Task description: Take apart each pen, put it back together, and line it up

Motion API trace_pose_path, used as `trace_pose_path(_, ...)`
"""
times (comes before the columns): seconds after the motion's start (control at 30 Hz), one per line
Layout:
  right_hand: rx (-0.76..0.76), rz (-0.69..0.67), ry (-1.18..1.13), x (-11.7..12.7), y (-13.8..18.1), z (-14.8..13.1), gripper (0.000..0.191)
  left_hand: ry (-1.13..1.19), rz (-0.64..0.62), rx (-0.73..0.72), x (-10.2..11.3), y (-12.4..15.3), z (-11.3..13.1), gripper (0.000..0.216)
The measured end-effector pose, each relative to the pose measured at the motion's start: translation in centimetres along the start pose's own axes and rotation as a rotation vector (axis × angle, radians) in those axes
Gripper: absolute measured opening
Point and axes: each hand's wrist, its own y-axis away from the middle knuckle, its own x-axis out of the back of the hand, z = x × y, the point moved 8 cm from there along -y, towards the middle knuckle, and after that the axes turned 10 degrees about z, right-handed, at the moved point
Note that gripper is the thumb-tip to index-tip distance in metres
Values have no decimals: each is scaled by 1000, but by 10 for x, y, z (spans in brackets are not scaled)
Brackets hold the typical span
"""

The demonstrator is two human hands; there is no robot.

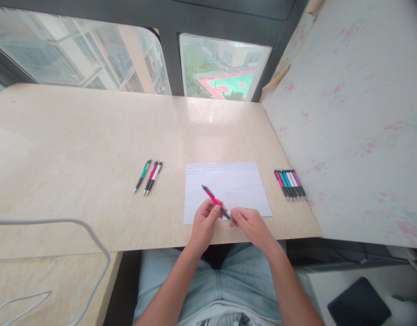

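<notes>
Above the lower part of a white sheet of paper (229,185) I hold a pink pen (211,195) with a black grip, slanting from upper left to lower right. My left hand (207,215) is closed around the middle of its barrel. At the pen's silvery tip end, the fingers of my right hand (244,220) pinch together; whether a separate small part is between them I cannot make out. Lines of small handwriting run along the top of the sheet.
Left of the paper lie a green pen (143,175), a pink pen (151,177) and a white pen (156,172). Several pens (290,183) in mixed colours form a row at the right, by the papered wall (347,127). A pale cable (93,235) loops at the lower left.
</notes>
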Motion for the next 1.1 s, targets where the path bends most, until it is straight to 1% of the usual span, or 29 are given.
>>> trace_pose_path(0.13, -5, 134, -49, 6, -6, 1, 32, -85, -43, 2, -6, 4, 3, 26)
trace_pose_path(0.23, -3, 181, -120, 4, -9, 0, 31, -158, -73, -10, -12, 8, 7, 24)
trace_pose_path(0.3, 8, 219, -155, 5, -11, -1, 26, -192, -85, -35, -15, 9, 9, 23)
trace_pose_path(0.4, -19, 267, -228, 7, -11, 1, 23, -245, -105, -79, -18, 10, 10, 22)
trace_pose_path(0.57, -66, 205, -312, 5, -10, 4, 25, -361, -147, -123, -20, 11, 5, 24)
trace_pose_path(0.8, -41, 198, -337, 10, -10, 4, 24, -366, -108, -112, -19, 11, 9, 25)
trace_pose_path(0.87, -56, 229, -388, 12, -10, 6, 31, -352, -97, -108, -19, 11, 9, 25)
trace_pose_path(0.97, -101, 334, -525, 20, -11, 12, 57, -317, -44, -116, -15, 10, 10, 26)
trace_pose_path(1.0, -117, 379, -556, 24, -11, 14, 63, -311, -19, -121, -12, 10, 12, 27)
trace_pose_path(1.03, -127, 423, -569, 27, -11, 16, 65, -311, 6, -130, -9, 9, 14, 27)
trace_pose_path(1.1, -133, 488, -567, 34, -11, 20, 62, -340, 46, -157, 0, 7, 21, 28)
